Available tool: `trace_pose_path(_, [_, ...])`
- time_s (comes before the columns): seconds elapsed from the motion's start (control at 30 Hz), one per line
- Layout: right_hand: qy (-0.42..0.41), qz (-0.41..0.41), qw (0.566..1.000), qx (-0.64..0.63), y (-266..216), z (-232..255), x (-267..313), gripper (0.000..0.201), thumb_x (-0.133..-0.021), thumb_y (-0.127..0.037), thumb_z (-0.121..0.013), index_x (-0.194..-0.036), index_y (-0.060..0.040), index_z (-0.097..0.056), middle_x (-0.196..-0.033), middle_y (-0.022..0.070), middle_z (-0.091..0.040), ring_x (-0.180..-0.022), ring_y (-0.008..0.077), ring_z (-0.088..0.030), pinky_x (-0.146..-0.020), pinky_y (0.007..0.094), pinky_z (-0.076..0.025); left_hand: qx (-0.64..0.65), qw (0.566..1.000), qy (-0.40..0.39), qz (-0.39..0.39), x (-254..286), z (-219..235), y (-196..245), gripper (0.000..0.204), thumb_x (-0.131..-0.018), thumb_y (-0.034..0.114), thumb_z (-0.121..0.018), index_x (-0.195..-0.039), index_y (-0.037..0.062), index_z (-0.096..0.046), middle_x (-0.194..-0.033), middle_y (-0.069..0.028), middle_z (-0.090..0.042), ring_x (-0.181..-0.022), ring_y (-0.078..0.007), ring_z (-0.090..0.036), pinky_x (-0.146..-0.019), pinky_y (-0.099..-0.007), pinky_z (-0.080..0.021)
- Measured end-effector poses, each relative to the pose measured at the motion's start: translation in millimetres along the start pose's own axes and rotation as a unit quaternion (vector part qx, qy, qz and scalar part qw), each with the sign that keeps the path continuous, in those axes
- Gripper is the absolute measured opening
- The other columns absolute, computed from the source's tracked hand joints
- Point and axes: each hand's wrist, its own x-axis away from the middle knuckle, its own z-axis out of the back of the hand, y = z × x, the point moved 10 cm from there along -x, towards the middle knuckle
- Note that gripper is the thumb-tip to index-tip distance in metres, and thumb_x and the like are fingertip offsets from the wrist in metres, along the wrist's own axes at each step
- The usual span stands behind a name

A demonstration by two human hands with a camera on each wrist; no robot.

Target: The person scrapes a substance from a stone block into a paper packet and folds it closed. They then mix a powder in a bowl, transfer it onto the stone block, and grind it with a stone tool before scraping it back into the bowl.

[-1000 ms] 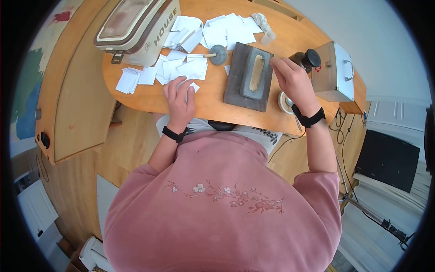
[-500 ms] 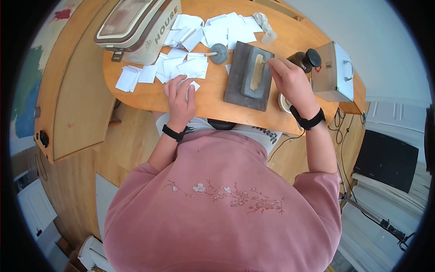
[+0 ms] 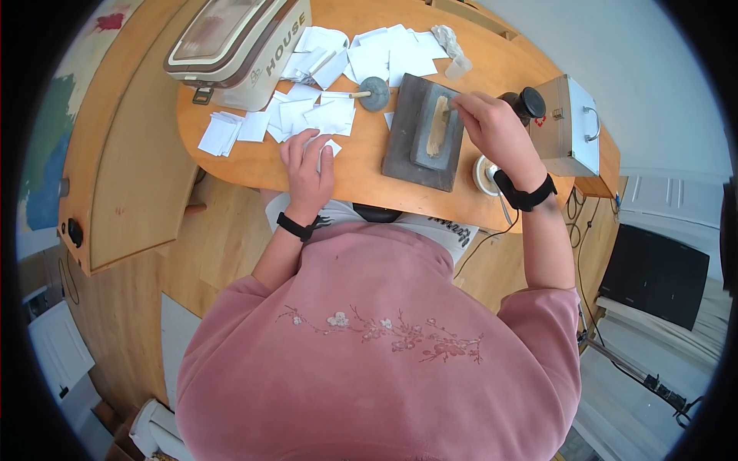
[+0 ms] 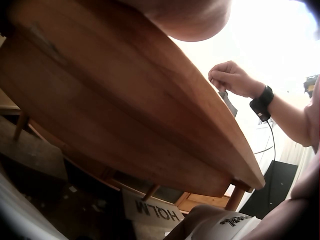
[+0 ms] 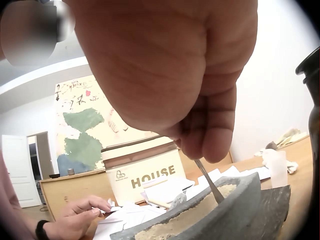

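Observation:
My right hand [image 3: 498,131] pinches a thin metal tool [image 5: 212,186], its lower end at the pale powder [image 5: 172,224] that fills a long hollow. That hollow runs along a grey stone block [image 3: 424,157], which lies on a dark flat board [image 3: 400,165]. My fingers hide the tool's upper part. At the table's near edge, my left hand [image 3: 310,169] rests with loosely bent fingers, right beside a small white paper [image 3: 332,146]. The right wrist view also shows this left hand [image 5: 80,215] by the papers.
White papers [image 3: 327,117] spread behind my left hand, with a round grey stone piece [image 3: 374,94] beside them. A cream HOUSE box [image 3: 265,77] stands back left. To the right are a white cup [image 3: 481,178], a dark jar [image 3: 530,102] and a silver case [image 3: 573,123].
The right hand's fingertips have moved slightly left, over the hollow in the stone block, and the tool now shows there. My left hand stays in place.

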Motion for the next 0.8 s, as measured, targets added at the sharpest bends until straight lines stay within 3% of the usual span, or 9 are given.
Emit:
trace_pose_path(0.07, [0.011, -0.033, 0.999, 0.042, 5, 2, -1, 0.012, -0.106, -0.005, -0.071, -0.114, 0.0033, -0.074, -0.098, 0.0229, -0.073, -0.087, 0.0451, -0.071, -0.076, 0.0483, -0.057, 0.002, 1.0, -0.001, 0.0, 0, 0, 1, 0.023, -0.107, 0.012, -0.069, -0.128, 0.0064, -0.078, -0.136, -0.0133, -0.068, -0.126, -0.0363, -0.055, -0.112, -0.0497, -0.042])
trace_pose_path(0.5, [0.015, -0.014, 1.0, -0.018, 1, 1, 10, 0.013, -0.107, -0.006, -0.072, -0.116, 0.0042, -0.074, -0.097, 0.023, -0.074, -0.086, 0.0444, -0.072, -0.077, 0.0459, -0.058, 0.0, 1.0, -0.004, 0.002, 0, -1, 0, 0.022, -0.107, 0.012, -0.069, -0.127, 0.0055, -0.078, -0.137, -0.0129, -0.068, -0.127, -0.0359, -0.055, -0.112, -0.0495, -0.042])
trace_pose_path(0.67, [0.125, -0.044, 0.991, 0.0, 13, 15, 16, 0.013, -0.105, -0.001, -0.073, -0.117, 0.0034, -0.074, -0.095, 0.0213, -0.074, -0.085, 0.0429, -0.072, -0.075, 0.044, -0.058, -0.002, 1.0, -0.002, -0.004, 0, -2, 1, 0.022, -0.107, 0.012, -0.069, -0.127, 0.0056, -0.078, -0.137, -0.013, -0.068, -0.127, -0.0357, -0.055, -0.113, -0.0494, -0.042])
trace_pose_path(0.8, [0.119, -0.001, 0.993, 0.006, 9, 7, 21, 0.014, -0.104, 0.0, -0.073, -0.117, 0.003, -0.074, -0.095, 0.0202, -0.073, -0.085, 0.042, -0.072, -0.074, 0.0443, -0.058, -0.009, 1.0, -0.006, -0.004, -1, -1, 1, 0.023, -0.107, 0.011, -0.069, -0.127, 0.0053, -0.078, -0.137, -0.0131, -0.068, -0.128, -0.0357, -0.055, -0.113, -0.0493, -0.042])
